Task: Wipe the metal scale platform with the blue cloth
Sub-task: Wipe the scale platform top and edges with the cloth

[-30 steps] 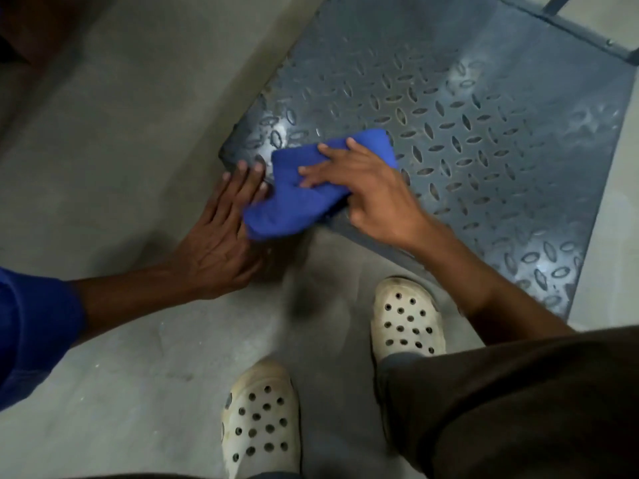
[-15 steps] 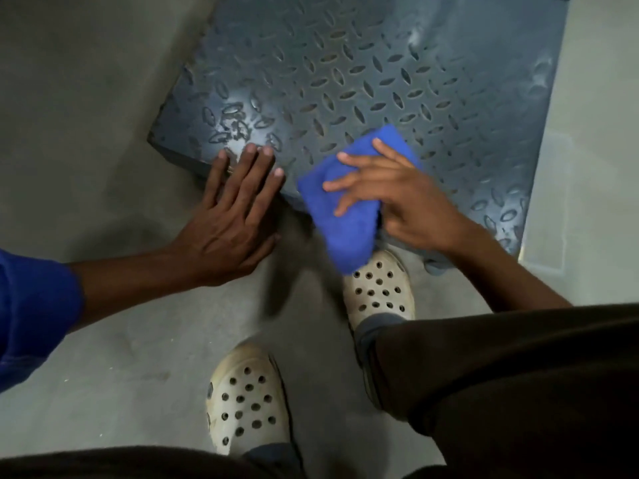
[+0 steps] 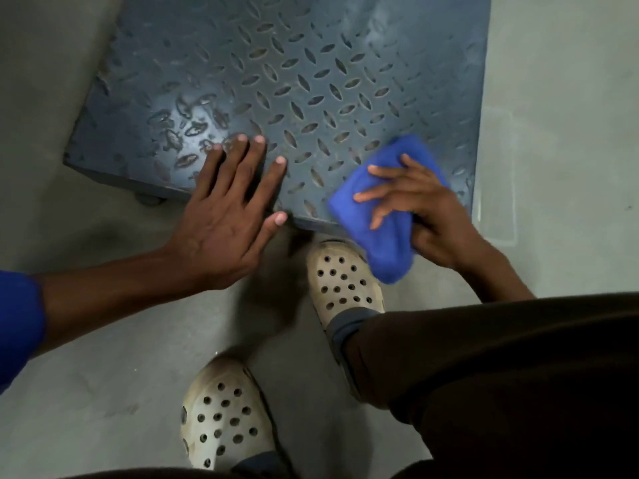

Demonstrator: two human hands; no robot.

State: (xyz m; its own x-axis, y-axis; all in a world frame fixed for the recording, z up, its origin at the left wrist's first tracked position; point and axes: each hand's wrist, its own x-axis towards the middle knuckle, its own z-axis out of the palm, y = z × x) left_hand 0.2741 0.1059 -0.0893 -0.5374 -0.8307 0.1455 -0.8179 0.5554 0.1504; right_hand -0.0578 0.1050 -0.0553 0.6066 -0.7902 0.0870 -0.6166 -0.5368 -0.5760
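The right hand (image 3: 425, 216) gripped the blue cloth (image 3: 380, 233) at the metal scale platform's (image 3: 311, 81) near edge, half of the cloth overhanging. The left hand (image 3: 224, 216) lay flat on the platform, fingers spread. A loosened grip could drop the cloth.

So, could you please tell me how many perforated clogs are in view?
2. One clog stands by the platform's near edge, just below the blue cloth; the other clog is lower left, nearer the camera. No others show.
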